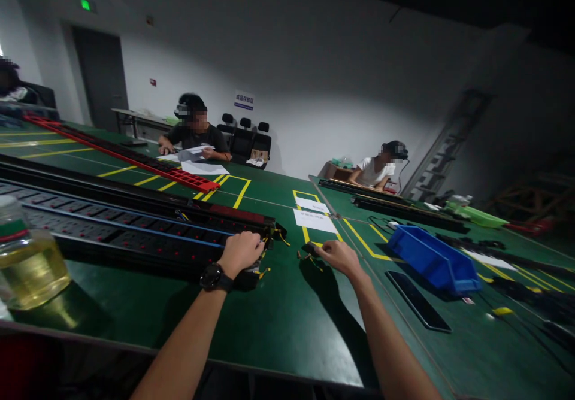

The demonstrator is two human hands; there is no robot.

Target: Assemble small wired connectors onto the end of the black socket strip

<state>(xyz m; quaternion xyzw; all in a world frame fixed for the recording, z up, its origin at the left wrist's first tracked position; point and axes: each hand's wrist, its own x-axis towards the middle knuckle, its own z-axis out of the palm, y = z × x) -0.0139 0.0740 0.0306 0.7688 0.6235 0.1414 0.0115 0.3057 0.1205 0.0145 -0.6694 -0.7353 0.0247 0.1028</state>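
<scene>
My left hand (242, 253), with a dark watch on its wrist, lies over the right end of a long black strip housing (135, 241) dotted with red points. Its fingers are curled in at that end, and whatever they grip is hidden. Short yellow-tipped wires (264, 273) stick out beside it. My right hand (340, 257) is low over the green table, pinching a small dark piece (309, 247) that looks like a connector. Several short coloured wire ends (309, 257) lie just beneath it, apart from the housing.
At left stands a bottle of yellow liquid (33, 268). To the right are a phone (417, 300) and a blue bin (433, 259). Paper sheets (314, 220) lie ahead on the green table (269, 328). A red rail (188, 178) and two seated people (202, 133) are farther back.
</scene>
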